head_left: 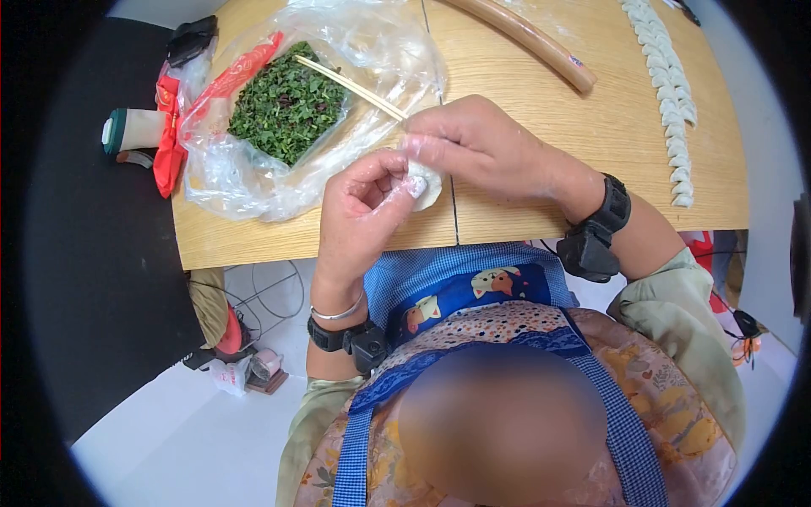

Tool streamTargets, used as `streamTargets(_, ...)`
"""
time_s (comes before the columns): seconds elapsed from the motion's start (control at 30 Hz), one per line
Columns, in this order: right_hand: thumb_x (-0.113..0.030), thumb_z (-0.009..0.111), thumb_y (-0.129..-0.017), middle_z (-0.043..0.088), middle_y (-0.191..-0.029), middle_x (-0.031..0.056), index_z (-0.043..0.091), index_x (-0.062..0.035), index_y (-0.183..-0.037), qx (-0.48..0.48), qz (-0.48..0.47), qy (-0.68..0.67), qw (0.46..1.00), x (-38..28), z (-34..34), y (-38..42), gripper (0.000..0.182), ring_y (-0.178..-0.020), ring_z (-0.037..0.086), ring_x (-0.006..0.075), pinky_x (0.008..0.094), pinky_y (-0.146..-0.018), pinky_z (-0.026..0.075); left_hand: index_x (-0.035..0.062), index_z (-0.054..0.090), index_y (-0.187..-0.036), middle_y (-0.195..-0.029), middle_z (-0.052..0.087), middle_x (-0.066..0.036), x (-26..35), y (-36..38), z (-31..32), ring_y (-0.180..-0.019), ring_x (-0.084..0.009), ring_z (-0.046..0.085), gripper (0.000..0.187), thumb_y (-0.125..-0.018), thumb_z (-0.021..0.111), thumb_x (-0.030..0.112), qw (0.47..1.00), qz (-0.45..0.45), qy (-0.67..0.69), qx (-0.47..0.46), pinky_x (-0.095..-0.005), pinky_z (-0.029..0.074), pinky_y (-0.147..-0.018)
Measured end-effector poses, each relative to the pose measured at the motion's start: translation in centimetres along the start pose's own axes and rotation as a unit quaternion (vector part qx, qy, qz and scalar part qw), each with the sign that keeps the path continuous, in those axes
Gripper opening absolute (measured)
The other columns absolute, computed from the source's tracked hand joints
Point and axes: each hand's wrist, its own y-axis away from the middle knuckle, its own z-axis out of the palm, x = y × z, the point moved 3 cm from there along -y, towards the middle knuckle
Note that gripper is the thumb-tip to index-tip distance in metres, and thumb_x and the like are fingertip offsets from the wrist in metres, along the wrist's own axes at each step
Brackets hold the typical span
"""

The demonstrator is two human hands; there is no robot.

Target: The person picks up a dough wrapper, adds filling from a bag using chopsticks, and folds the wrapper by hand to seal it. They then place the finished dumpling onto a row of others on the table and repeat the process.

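Note:
A round, pale dumpling wrapper [428,191] is pinched in my left hand [359,203], with the floury thumb lying over it. My right hand [486,148] is closed at the wrapper's upper edge, fingertips pressed together there and partly hiding it. Any filling inside the wrapper is hidden by my fingers. A pair of chopsticks [355,87] runs from the chopped green filling [287,106] to the knuckles of my right hand, where their near ends go out of sight. The filling sits in a clear plastic bag [372,51] to the left.
A wooden rolling pin [541,42] lies at the back of the table [524,215]. Shaped dumplings [667,84] stand in rows along the right side. A red plastic wrapper [171,139] and a green-capped container [135,131] are at the left edge.

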Motion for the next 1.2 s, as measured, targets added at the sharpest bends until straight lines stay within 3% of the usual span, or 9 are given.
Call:
streamTargets(0.03, -0.028, 0.050, -0.094, 0.056, -0.071, 0.0185, 0.056, 0.0007, -0.082, 0.010, 0.030, -0.054, 0.998, 0.2, 0.0, 0.0, 0.032, -0.064, 0.055, 0.0297, 0.0386, -0.063, 0.044, -0.0031, 0.062, -0.105, -0.091, 0.063, -0.001, 0.1, 0.0, 0.1, -0.079, -0.0049, 0.057, 0.020, -0.085, 0.065, 0.000, 1.000, 0.000, 0.000, 0.000, -0.0201, 0.047, -0.072)
streamTargets(0.17, -0.029, 0.049, -0.095, 0.057, -0.072, 0.0184, 0.057, 0.0004, -0.081, -0.008, 0.068, -0.097, 0.993, 0.1, -0.2, 0.1, 0.033, -0.064, 0.055, 0.0277, 0.0382, -0.062, 0.044, -0.0025, 0.062, -0.104, -0.089, 0.062, 0.000, 0.4, -0.1, 0.1, -0.078, -0.0037, 0.055, 0.019, -0.085, 0.066, 0.002, 1.000, -0.016, 0.003, 0.005, -0.0193, 0.046, -0.070)
streamTargets(0.23, -0.025, 0.048, -0.098, 0.043, -0.064, 0.0076, 0.048, 0.0004, -0.078, -0.012, -0.006, -0.027, 1.000, 0.1, 0.2, -0.1, 0.033, -0.062, 0.041, 0.0136, 0.0315, -0.058, 0.038, -0.0022, 0.063, -0.103, -0.088, 0.062, 0.001, 0.4, -0.2, 0.2, -0.078, -0.0035, 0.055, 0.018, -0.086, 0.066, 0.002, 1.000, -0.022, 0.001, 0.000, -0.0191, 0.045, -0.069)
streamTargets(0.47, -0.026, 0.050, -0.097, 0.040, -0.065, 0.0100, 0.049, 0.0000, -0.080, -0.015, -0.038, 0.047, 0.998, 0.1, 0.0, 0.0, 0.032, -0.061, 0.040, 0.0164, 0.0324, -0.057, 0.038, -0.0010, 0.064, -0.102, -0.088, 0.063, 0.002, 0.5, -0.3, 0.7, -0.076, -0.0023, 0.055, 0.016, -0.087, 0.065, 0.003, 1.000, -0.009, -0.002, 0.002, -0.0178, 0.044, -0.067)
streamTargets(0.67, -0.025, 0.049, -0.097, 0.042, -0.067, 0.0116, 0.049, 0.0003, -0.082, 0.005, 0.060, -0.086, 0.995, 0.5, -0.1, 0.2, 0.029, -0.061, 0.042, 0.0195, 0.0326, -0.059, 0.039, 0.0019, 0.060, -0.101, -0.086, 0.062, 0.001, 0.3, -0.5, 0.8, -0.073, -0.0019, 0.054, 0.013, -0.089, 0.064, 0.005, 0.998, -0.025, 0.050, 0.031, -0.0165, 0.041, -0.061)
streamTargets(0.83, -0.026, 0.044, -0.100, 0.048, -0.070, 0.0121, 0.052, 0.0012, -0.084, 0.019, -0.048, 0.041, 0.998, 0.4, 0.2, -0.1, 0.033, -0.063, 0.048, 0.0206, 0.0348, -0.061, 0.041, 0.0040, 0.057, -0.102, -0.082, 0.060, 0.002, 0.2, -0.7, 0.6, -0.069, -0.0015, 0.051, 0.014, -0.089, 0.062, 0.005, 0.995, -0.014, 0.084, 0.044, -0.0156, 0.039, -0.058)
streamTargets(0.97, -0.025, 0.043, -0.100, 0.052, -0.071, 0.0124, 0.053, 0.0014, -0.086, -0.009, -0.016, 0.062, 0.998, 0.2, 0.0, 0.0, 0.032, -0.066, 0.052, 0.0214, 0.0348, -0.063, 0.042, 0.0030, 0.055, -0.104, -0.081, 0.060, 0.000, 0.2, -0.6, 0.8, -0.067, -0.0047, 0.053, 0.014, -0.091, 0.059, 0.004, 0.993, -0.002, 0.114, 0.024, -0.0179, 0.042, -0.058)
streamTargets(1.03, -0.023, 0.046, -0.098, 0.054, -0.073, 0.0128, 0.053, 0.0012, -0.087, 0.028, 0.021, -0.064, 0.997, 0.7, 0.2, 0.1, 0.027, -0.068, 0.053, 0.0224, 0.0339, -0.065, 0.044, 0.0025, 0.054, -0.104, -0.082, 0.061, -0.002, 0.2, -0.7, 0.9, -0.067, -0.0062, 0.055, 0.014, -0.091, 0.058, 0.003, 0.990, 0.008, 0.137, 0.021, -0.0188, 0.043, -0.058)
streamTargets(1.2, -0.022, 0.046, -0.099, 0.056, -0.074, 0.0122, 0.054, 0.0005, -0.087, 0.011, -0.009, -0.010, 1.000, 0.4, 0.1, -0.1, 0.026, -0.069, 0.054, 0.0218, 0.0329, -0.066, 0.045, 0.0020, 0.056, -0.105, -0.086, 0.063, -0.006, 0.2, -0.8, 0.8, -0.068, -0.0126, 0.059, 0.015, -0.093, 0.059, 0.009, 0.987, 0.038, 0.148, 0.045, -0.0208, 0.043, -0.057)
